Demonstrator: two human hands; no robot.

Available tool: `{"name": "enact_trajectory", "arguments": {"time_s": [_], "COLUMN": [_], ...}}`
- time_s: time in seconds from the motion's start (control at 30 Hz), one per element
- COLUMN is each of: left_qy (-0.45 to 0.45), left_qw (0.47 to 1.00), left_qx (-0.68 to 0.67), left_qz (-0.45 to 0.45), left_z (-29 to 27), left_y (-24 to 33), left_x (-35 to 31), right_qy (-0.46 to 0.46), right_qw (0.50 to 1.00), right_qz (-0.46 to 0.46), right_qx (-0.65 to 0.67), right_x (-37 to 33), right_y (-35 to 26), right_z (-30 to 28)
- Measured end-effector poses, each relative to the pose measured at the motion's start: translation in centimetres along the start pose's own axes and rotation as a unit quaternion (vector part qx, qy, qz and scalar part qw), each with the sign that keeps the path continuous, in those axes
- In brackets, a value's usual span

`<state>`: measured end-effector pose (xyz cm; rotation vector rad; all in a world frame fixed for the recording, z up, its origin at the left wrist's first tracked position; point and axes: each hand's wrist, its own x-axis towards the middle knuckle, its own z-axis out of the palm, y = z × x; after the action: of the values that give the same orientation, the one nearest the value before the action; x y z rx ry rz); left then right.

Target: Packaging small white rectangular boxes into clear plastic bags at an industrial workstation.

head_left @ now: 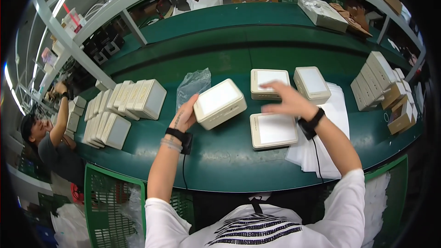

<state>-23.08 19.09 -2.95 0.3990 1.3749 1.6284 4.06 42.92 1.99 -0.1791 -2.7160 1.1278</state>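
My left hand (pixel 185 115) grips a cream box-shaped device (pixel 221 105) by its left side and holds it tilted above the table. This device has a white top panel and small openings along its side. My right hand (pixel 294 102) is open, its fingers apart and somewhat blurred, over the gap between similar cream devices. A back device (pixel 270 76) is partly covered by its fingers. Below the hand lies a front device (pixel 274 131), white panel up. Another device (pixel 312 84) sits to the right, partly on white sheets (pixel 337 128).
A crumpled clear plastic bag (pixel 193 84) lies behind my left hand. Rows of cream devices (pixel 117 105) stand at left, near a co-worker (pixel 57 142). Stacked white boxes (pixel 372 82) fill the right end. Green crates (pixel 115 206) flank me; a metal frame (pixel 73 48) rises behind.
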Motion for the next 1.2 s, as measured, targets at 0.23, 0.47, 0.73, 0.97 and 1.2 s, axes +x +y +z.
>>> {"name": "enact_trajectory", "arguments": {"time_s": [0.23,0.47,0.73,0.97,1.2], "left_qy": [-0.023,-0.016,0.090,0.105,0.254], "left_qw": [0.994,0.982,0.940,0.868,0.633], "left_qx": [0.104,0.190,0.284,0.467,0.725], "left_qz": [-0.028,0.000,0.166,0.135,0.096], "left_z": [3.2,3.8,5.1,2.5,-1.7], "left_y": [-1.1,-0.5,-2.6,-1.8,-1.4], "left_x": [2.9,3.5,2.8,1.8,1.5], "right_qy": [-0.088,-0.160,-0.163,-0.151,-0.147], "right_qw": [0.961,0.971,0.975,0.978,0.974], "right_qz": [-0.047,-0.065,-0.036,-0.041,-0.069], "right_qx": [-0.257,-0.166,-0.149,-0.140,-0.159], "right_x": [-6.3,-6.3,-5.3,-4.8,-4.3], "right_y": [-2.4,-2.6,-2.7,-2.6,-2.6], "right_z": [2.7,0.9,0.6,0.8,1.7]}}
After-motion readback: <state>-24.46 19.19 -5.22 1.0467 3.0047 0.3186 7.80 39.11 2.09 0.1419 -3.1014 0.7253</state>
